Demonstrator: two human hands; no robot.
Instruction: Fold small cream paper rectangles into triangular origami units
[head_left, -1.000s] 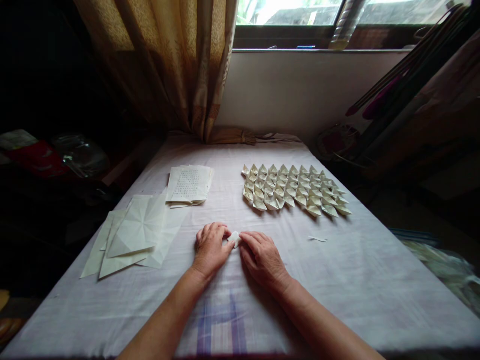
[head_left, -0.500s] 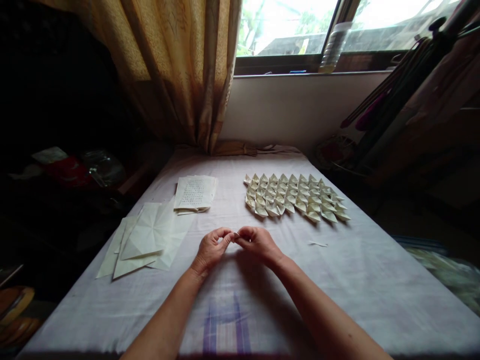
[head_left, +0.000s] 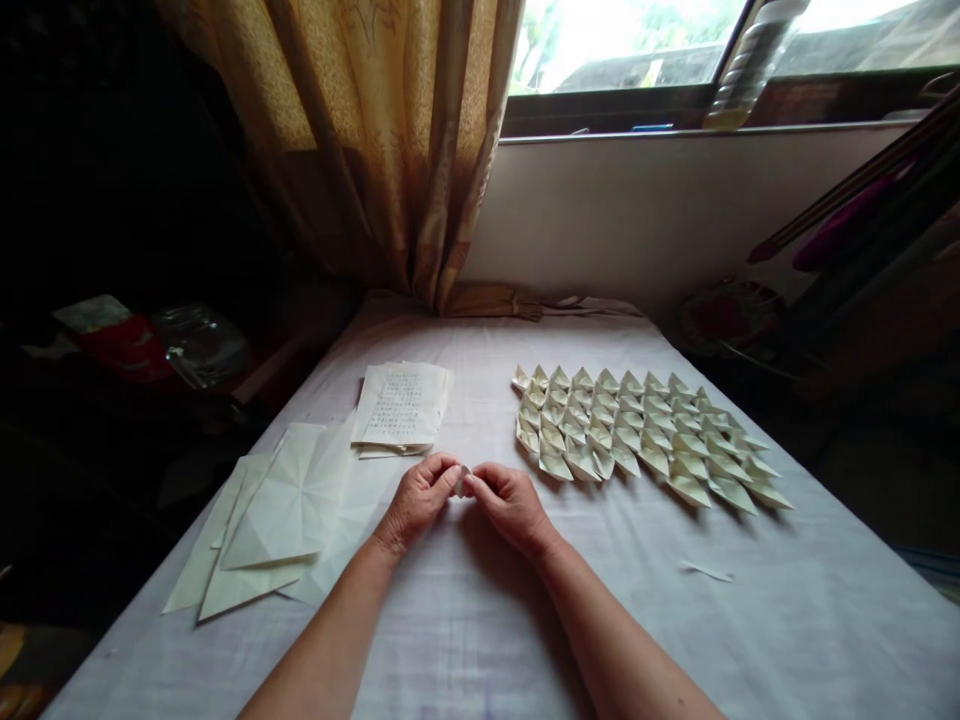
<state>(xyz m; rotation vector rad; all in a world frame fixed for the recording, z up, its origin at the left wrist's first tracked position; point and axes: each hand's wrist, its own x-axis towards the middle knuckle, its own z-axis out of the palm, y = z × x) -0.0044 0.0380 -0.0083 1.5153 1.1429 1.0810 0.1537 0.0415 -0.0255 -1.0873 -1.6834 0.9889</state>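
Between my fingertips is a small folded piece of paper (head_left: 463, 482), mostly covered by them. My left hand (head_left: 421, 500) pinches it from the left, and my right hand (head_left: 511, 505) pinches its other side. Both hands are held over the cloth-covered table, in front of a stack of written paper sheets (head_left: 401, 405). To the right of my hands, several rows of small folded paper boats (head_left: 630, 430) sit close together. Larger creased paper sheets (head_left: 274, 510) lie overlapping on the left.
A thin white strip (head_left: 706, 571) lies on the pale tablecloth (head_left: 600, 620) at the right. A patterned curtain (head_left: 360, 140) hangs at the far end beside a window, with a clear plastic container (head_left: 750, 70) on the sill. Dark clutter flanks the table.
The view has tilted and shifted, so the boats and sheets appear larger and lower. My fingers have turned the small paper piece, and more of it shows between them.
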